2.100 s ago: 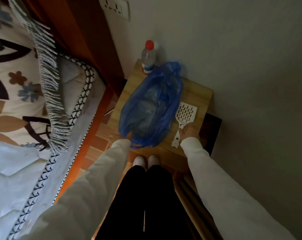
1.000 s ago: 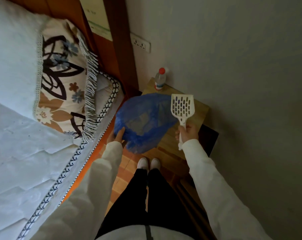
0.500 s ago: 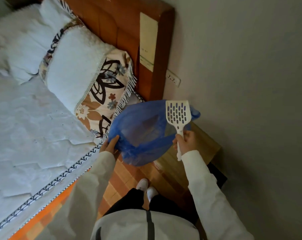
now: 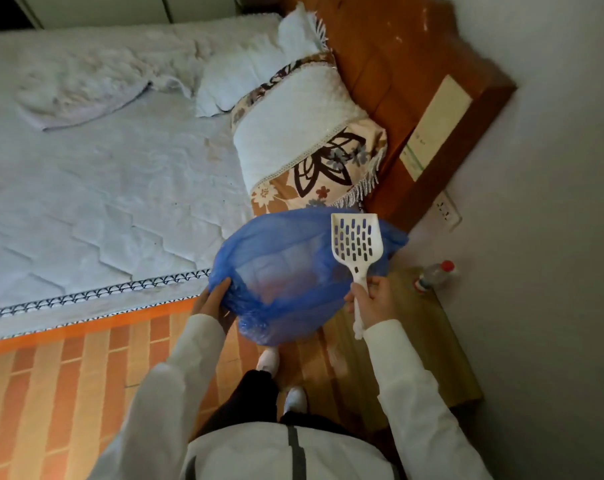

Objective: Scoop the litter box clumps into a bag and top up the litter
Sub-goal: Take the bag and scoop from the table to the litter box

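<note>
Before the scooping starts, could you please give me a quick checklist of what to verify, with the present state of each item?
1. Scoop in hand: ok. The right hand grips the handle of the white slotted scoop.
2. Bag in hand: ok. The left hand holds the rim of the blue bag.
3. Bag mouth open: ok, it gapes wide toward the camera.
4. Scoop clean and empty: ok, nothing shows on its slots.
5. Litter box located: not ok, none is in view.
6. Fresh litter for topping up: cannot tell, none is in view; only a bottle stands on the bedside table.
</note>
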Motion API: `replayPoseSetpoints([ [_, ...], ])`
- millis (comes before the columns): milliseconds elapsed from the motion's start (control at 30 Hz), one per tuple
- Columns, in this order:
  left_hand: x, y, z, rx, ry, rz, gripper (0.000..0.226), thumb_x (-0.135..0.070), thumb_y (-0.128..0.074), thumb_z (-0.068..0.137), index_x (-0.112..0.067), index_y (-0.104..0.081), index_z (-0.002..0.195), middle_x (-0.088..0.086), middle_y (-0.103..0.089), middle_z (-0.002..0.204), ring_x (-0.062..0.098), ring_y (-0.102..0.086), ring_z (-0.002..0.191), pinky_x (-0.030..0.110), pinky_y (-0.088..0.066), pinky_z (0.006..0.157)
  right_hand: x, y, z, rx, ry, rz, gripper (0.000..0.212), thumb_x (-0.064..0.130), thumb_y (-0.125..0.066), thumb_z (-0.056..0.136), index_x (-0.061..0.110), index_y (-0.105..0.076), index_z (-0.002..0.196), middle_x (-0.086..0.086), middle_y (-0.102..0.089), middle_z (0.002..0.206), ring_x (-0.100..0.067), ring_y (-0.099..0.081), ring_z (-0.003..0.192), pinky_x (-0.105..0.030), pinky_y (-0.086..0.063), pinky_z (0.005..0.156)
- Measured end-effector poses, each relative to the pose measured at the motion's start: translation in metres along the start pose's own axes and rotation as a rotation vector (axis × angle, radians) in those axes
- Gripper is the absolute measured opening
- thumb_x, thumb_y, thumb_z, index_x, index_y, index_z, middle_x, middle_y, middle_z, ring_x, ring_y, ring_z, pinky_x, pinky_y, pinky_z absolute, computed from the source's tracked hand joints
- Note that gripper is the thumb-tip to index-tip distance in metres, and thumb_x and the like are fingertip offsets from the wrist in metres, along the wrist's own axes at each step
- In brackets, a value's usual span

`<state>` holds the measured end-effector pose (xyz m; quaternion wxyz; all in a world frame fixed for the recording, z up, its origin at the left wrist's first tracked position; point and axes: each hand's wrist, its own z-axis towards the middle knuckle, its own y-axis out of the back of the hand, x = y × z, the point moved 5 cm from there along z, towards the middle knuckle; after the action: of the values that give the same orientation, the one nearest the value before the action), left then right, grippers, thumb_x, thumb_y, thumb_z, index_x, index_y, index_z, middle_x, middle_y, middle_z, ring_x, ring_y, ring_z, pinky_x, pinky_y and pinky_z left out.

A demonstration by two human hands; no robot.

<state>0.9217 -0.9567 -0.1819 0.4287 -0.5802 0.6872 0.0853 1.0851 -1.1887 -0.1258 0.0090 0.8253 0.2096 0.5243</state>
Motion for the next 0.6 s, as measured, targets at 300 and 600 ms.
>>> replayPoseSetpoints([
  [300, -0.027, 0.094, -0.039, -0.202, -0.135, -0.239, 0.016, -0.009, -0.046, 0.095, -0.013, -0.060, 0.089, -0.004, -0.071, 0.062, 0.008, -0.068, 0.056, 0.020, -0.054, 0.048, 0.021, -0.096, -0.017, 0.282, 0.048, -0.097, 0.020, 0.012, -0.056, 0.093, 0.007, -0.049, 0.111, -0.009, -0.064, 0.077, -0.015, -0.053, 0.050, -0.024, -0.046, 0.050],
  [600, -0.061, 0.198, -0.073, -0.397, -0.249, -0.483, 0.013, -0.009, -0.047, 0.095, -0.013, -0.059, 0.091, -0.001, -0.070, 0.067, 0.011, -0.067, 0.056, 0.024, -0.054, 0.048, 0.030, -0.220, -0.062, 0.533, 0.102, -0.221, 0.018, 0.009, -0.055, 0.092, 0.010, -0.048, 0.109, -0.008, -0.063, 0.072, -0.014, -0.051, 0.046, -0.021, -0.046, 0.045],
])
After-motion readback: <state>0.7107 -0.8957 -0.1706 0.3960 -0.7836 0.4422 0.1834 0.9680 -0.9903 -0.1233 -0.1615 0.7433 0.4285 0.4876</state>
